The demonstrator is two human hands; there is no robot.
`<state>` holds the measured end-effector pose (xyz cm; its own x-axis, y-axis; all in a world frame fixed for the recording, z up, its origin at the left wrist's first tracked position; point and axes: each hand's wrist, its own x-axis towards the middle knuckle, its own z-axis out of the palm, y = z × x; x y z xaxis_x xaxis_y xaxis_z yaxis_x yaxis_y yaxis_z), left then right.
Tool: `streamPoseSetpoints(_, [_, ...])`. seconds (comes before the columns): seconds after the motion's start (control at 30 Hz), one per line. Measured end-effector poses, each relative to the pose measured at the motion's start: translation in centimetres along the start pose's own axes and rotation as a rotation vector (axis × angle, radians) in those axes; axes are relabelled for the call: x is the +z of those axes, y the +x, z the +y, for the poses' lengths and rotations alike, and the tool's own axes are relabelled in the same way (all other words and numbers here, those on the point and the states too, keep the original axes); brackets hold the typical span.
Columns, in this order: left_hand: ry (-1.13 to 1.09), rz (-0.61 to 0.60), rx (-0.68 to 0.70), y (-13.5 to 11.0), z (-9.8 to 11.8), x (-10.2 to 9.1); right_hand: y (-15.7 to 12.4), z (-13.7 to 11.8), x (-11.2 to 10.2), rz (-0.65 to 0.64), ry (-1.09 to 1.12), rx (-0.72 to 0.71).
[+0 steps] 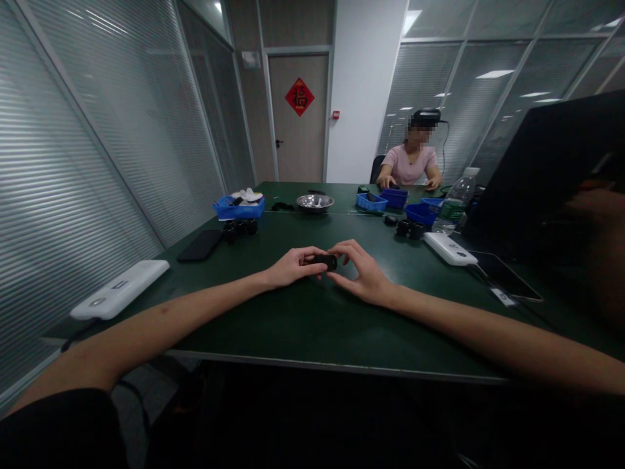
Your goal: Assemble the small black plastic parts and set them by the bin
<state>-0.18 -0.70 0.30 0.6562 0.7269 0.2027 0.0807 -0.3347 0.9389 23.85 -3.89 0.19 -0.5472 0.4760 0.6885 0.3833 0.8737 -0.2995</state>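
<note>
Holding a small black part between both hands, low over the green table at mid-front. Left hand pinches its left end, right hand pinches the right, fingertips nearly touching. Looks like a fit-or-inspect step. Next move likely needs a steady grip; detail too small to tell.

A: Item, table centre?
B: Small part, between left hand and right hand.
A: Left side?
B: Power bank near edge; phone behind it; tray further back.
A: Right side?
B: Second power bank; bottle behind it.
</note>
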Motion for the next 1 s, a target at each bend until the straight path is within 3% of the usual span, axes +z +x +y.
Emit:
streamPoseSetpoints(0.13, [-0.015, 0.012, 0.007, 0.0, 0.1, 0.0, 0.0, 0.1, 0.1, 0.011, -0.005, 0.026])
streamPoseSetpoints(0.4, [0.028, -0.011, -0.022, 0.0, 0.4, 0.0, -0.1, 0.0, 0.0, -0.013, -0.006, -0.053])
streamPoseSetpoints(0.7, [0.005, -0.005, 0.025, 0.1, 0.2, 0.2, 0.0, 0.1, 0.2, -0.006, -0.014, 0.025])
streamPoseSetpoints(1.0, [-0.023, 0.177, -0.001, 0.6, -0.6, -0.3, 0.2, 0.4, 0.2, 0.073, -0.013, 0.088])
